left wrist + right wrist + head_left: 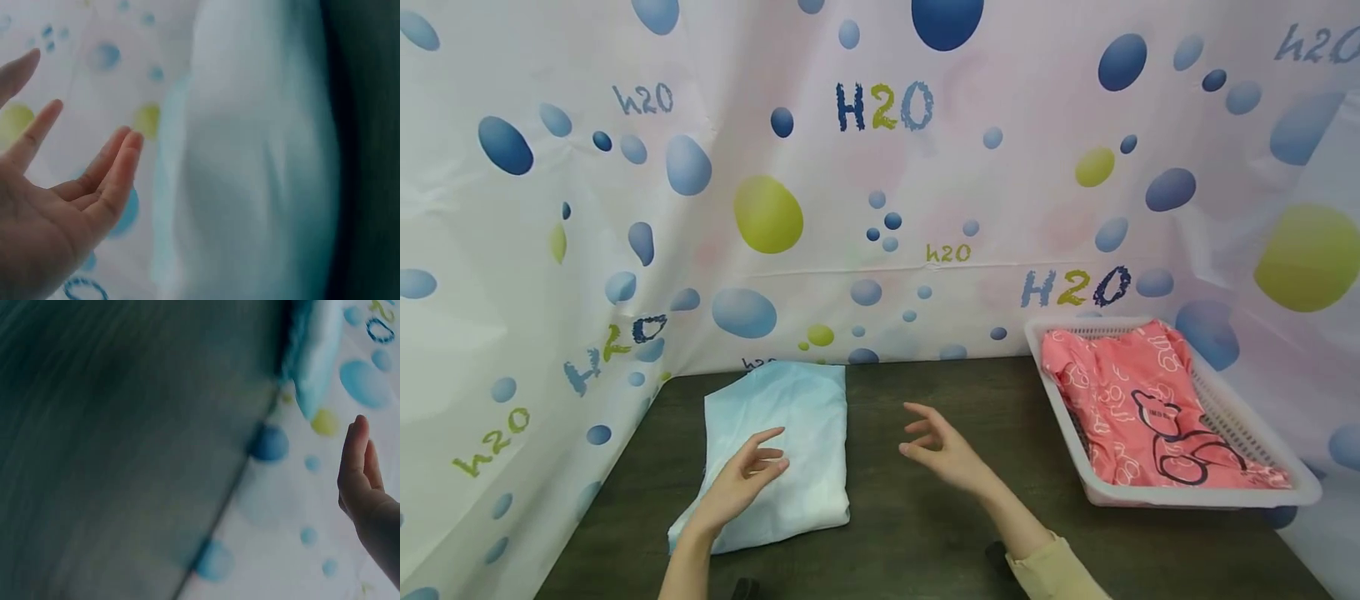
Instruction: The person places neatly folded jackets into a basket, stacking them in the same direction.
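Observation:
A folded light-blue cloth (805,450) lies flat on the dark table, left of the middle. My left hand (741,487) is over its left part in the head view, fingers relaxed and holding nothing. The left wrist view shows the same hand (69,206) with spread, loosely bent fingers, apart from the blurred cloth (250,162). To the right of the cloth, my right hand (951,454) hovers above the bare wood with loose fingers and nothing in them. In the right wrist view that hand (369,487) appears at the right edge, away from the cloth (315,356).
A white plastic basket (1075,450) stands on the table's right side. Inside is a pink cloth (1120,400) printed with a bear outline and white lettering. A curtain (887,167) with blue and green spots and H2O lettering hangs behind the dark table (925,533) and along its sides.

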### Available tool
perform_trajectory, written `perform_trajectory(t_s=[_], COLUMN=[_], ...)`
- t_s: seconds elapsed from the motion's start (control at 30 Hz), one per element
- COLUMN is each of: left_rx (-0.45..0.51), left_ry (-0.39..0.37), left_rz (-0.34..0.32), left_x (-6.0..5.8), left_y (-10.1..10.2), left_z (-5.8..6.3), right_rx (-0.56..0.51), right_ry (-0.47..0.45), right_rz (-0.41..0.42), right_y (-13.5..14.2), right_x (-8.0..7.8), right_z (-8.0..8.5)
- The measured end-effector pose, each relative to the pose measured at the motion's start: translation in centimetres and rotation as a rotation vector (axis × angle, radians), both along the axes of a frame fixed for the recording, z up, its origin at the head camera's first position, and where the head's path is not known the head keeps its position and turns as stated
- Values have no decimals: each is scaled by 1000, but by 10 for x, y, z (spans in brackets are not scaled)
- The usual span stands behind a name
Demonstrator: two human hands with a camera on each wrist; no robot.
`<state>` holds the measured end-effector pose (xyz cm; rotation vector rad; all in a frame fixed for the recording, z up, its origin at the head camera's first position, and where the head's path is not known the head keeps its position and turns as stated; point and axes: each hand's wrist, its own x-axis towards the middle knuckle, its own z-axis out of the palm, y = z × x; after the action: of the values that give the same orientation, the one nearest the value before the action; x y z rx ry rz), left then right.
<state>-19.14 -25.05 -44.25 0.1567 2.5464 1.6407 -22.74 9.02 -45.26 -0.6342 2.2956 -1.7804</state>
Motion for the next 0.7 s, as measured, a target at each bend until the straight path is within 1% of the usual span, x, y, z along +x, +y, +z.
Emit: perform_trajectory(t_s=[0.07, 0.13, 0.23, 0.33, 0.37, 0.47, 0.6, 0.7], left_rx=[-47, -83, -148, -230, -242, -276, -208, -104], left_ry=[-12, -18, -11, 8, 10, -31, -141, -198], left_rz=[45, 64, 64, 58, 61, 83, 93, 74], left_x=[-3, -7, -16, -26, -29, -39, -47, -49], left_y=[-16, -31, -49, -64, -69, -81, -93, -97], left_z=[-3, -6, -13, -20, -22, -27, -34, -39], right_rx=[-19, -27, -25, -12, -7, 12, 12, -12], right_ry=[-40, -74, -107, -136, -143, -157, -184, -245], right_rz=[24, 36, 45, 47, 47, 36, 18, 5], right_y=[-16, -32, -52, -71, -77, -95, -116, -127], right_x=[-4, -8, -14, -18, -19, -21, -23, -24], right_z=[-7, -13, -22, -29, -31, -36, -40, -40])
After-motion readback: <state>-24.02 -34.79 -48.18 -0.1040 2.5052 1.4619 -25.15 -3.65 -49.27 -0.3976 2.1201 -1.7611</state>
